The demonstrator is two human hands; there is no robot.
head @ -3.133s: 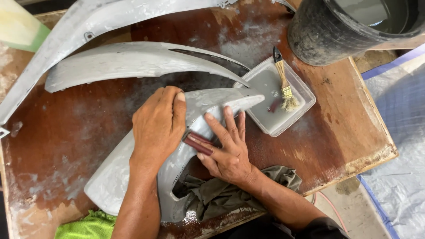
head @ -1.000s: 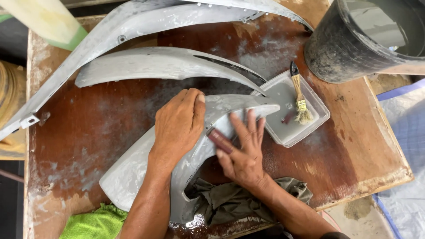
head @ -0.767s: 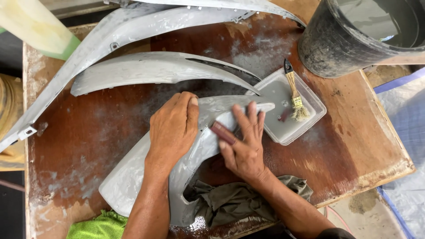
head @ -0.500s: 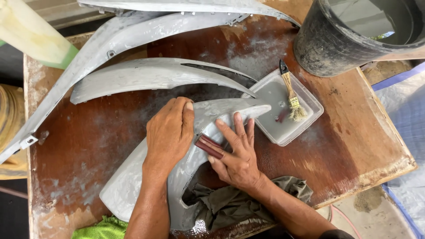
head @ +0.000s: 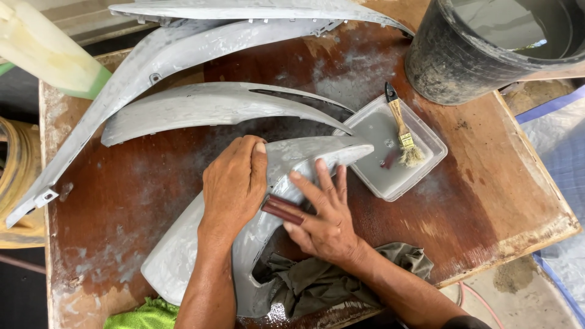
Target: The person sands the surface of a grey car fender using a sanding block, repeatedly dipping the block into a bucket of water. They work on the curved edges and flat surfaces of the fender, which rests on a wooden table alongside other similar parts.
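We press our left hand [head: 234, 183] flat on the grey curved panel [head: 183, 244], which lies on the worktop [head: 475, 201] running from near-left to far-right, while our right hand [head: 323, 213], just beside it, pins a dark red sanding strip [head: 281, 209] under open fingers.

From my feed I see two long grey panels [head: 207, 106] curving across the wooden table [head: 487, 183] — beside them a clear tub [head: 426, 159] holding a paintbrush [head: 403, 131], a black bucket [head: 451, 61], an olive rag [head: 317, 280] and a green cloth [head: 143, 317].
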